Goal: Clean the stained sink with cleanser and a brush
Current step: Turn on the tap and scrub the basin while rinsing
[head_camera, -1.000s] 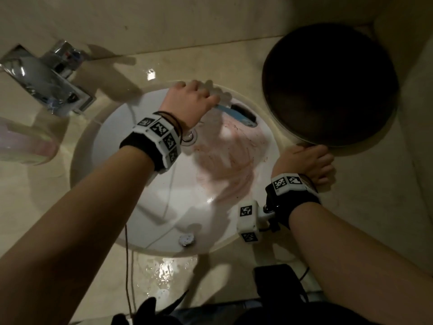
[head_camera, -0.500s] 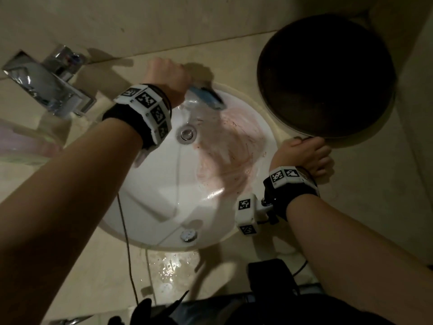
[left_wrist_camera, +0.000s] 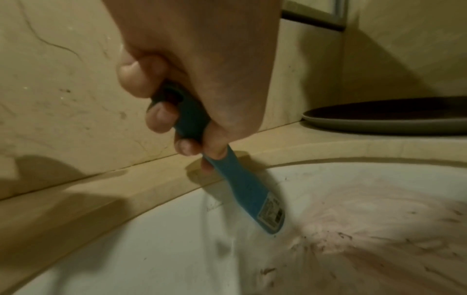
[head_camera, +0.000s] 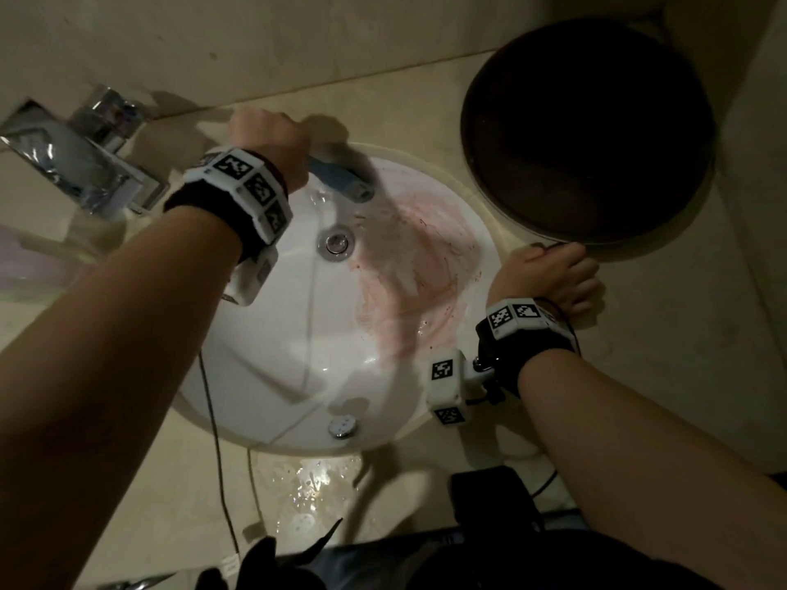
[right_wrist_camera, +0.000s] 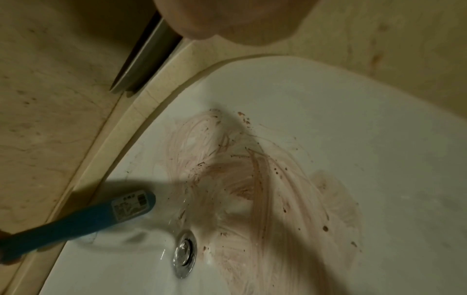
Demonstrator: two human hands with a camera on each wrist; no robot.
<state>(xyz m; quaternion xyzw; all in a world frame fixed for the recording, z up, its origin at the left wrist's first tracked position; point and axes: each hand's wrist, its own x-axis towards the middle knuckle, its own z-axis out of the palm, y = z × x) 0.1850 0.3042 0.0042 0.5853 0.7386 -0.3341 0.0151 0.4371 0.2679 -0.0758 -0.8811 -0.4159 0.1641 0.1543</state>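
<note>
The white sink (head_camera: pixel 264 359) carries a smeared pink-brown stain (head_camera: pixel 417 266) (right_wrist_camera: pixel 252 179) on its right side, next to the drain (head_camera: pixel 336 242). My left hand (head_camera: pixel 268 138) (left_wrist_camera: pixel 192 79) grips the handle of a blue brush (head_camera: pixel 340 178) (left_wrist_camera: pixel 242 187) (right_wrist_camera: pixel 83 219). The brush head points down against the far wall of the basin, left of the stain. The bristles are blurred. My right hand (head_camera: pixel 549 283) rests on the countertop at the sink's right rim, fingers loosely curled and holding nothing. No cleanser container is in view.
A large dark plate (head_camera: pixel 587 134) (left_wrist_camera: pixel 391 117) lies on the counter at the back right, close to my right hand. A chrome faucet (head_camera: pixel 76 163) stands at the left. Water is pooled on the counter (head_camera: pixel 315 487) in front of the sink. A thin cable (head_camera: pixel 217 453) hangs over the near rim.
My left hand has drawn back from over the basin to above the far rim, taking the brush head leftward along the far wall. My right hand has stayed in place.
</note>
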